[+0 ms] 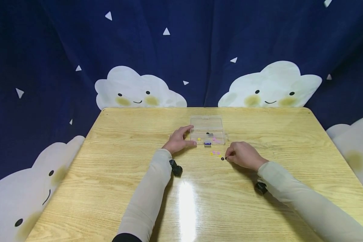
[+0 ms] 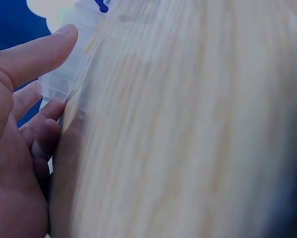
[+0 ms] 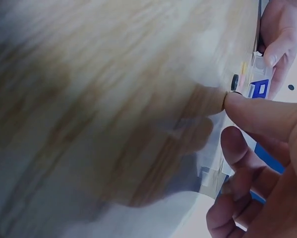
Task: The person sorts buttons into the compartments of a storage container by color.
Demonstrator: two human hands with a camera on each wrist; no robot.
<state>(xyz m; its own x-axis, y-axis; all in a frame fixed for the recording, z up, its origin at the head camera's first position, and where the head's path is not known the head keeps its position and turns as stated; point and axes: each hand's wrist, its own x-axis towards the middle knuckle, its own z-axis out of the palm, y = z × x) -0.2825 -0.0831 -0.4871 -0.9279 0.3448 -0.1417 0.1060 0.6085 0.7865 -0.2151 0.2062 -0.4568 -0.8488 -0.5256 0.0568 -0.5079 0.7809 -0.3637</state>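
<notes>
My left hand (image 1: 179, 139) holds the left end of a clear plastic box (image 1: 206, 121), with its thumb at the front corner and its index finger near the hinge. The box's lid is folded back, and a blue-marked latch (image 1: 207, 144) shows at its front. Inside are a yellow piece (image 1: 199, 139), a pink piece (image 1: 214, 139) and something black (image 1: 208, 133). Right of the box, my right hand (image 1: 243, 154) pinches a small black disc (image 3: 236, 92) at the tabletop. Beside its fingertips is another black disc (image 1: 222, 159).
Small pink pieces (image 1: 218, 153) and yellow pieces (image 1: 211, 154) lie on the wooden table (image 1: 133, 134) in front of the box. A dark blue curtain (image 1: 196, 43) with clouds hangs behind the table. Each wrist carries a black camera (image 1: 177, 170).
</notes>
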